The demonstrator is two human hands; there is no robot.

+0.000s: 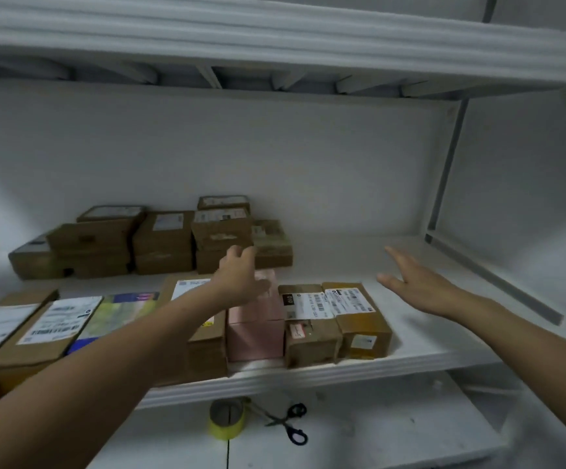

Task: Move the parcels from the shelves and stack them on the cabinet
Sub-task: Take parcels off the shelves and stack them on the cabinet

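**Both hands go in empty, spread to bracket a parcel**

The left hand [241, 279] reaches across the pink parcel [258, 330] with its fingers loose and parted, gripping nothing. Its fingertips lie in front of the rear stack [163, 242] of brown parcels, and I cannot tell whether they touch one. The right hand [413, 286] hovers flat and open above a bare part of the shelf [461, 319], just right of the two labelled brown parcels [335, 316]. The palms seem turned toward each other, well apart. This reads as a two-handed approach, squeezing a box or a small group from both sides rather than pinching one from above.

Every parcel in view sits on the shelf. The rear ones are piled against the back wall and the front ones stand in a row at the lip, with flat mailers [55, 319] at the left. The front row stands side against side, so only its right end is open to a hand, which is where the right hand hovers.

Below the shelf a white surface [376, 428], probably the cabinet, carries a tape roll [226, 419] and scissors [290, 423], so stacking looks barely begun as far as this view reaches.
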